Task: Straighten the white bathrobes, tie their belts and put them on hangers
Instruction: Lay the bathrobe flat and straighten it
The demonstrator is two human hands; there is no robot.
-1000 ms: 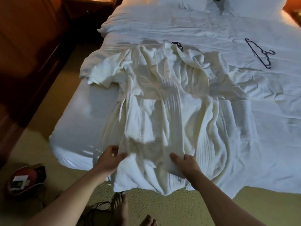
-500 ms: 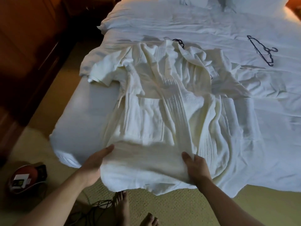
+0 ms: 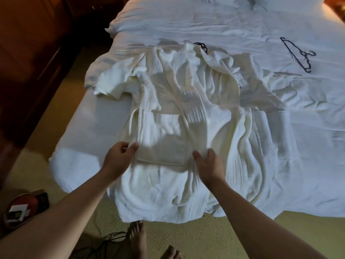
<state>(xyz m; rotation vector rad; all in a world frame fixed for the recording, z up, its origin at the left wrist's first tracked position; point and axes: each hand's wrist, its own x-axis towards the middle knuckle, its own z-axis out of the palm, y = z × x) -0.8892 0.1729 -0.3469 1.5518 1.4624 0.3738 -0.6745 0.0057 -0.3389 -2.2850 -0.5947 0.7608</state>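
The white bathrobe (image 3: 186, 113) lies spread and rumpled on the bed (image 3: 89, 126), collar toward twelve o'clock, hem spilling over the mattress edge at six. A second hanger's black hook (image 3: 202, 46) peeks out at the collar. At the robe's eight o'clock the left hand (image 3: 119, 159) pinches the side fold of cloth between thumb and curled fingers; the right hand (image 3: 210, 165), near the pocket's corner, rests on the front panel, fingers loosely bent, grip unclear. A black hanger (image 3: 298, 55) lies at two o'clock, well apart. Bare feet (image 3: 138, 238) stand on carpet at six
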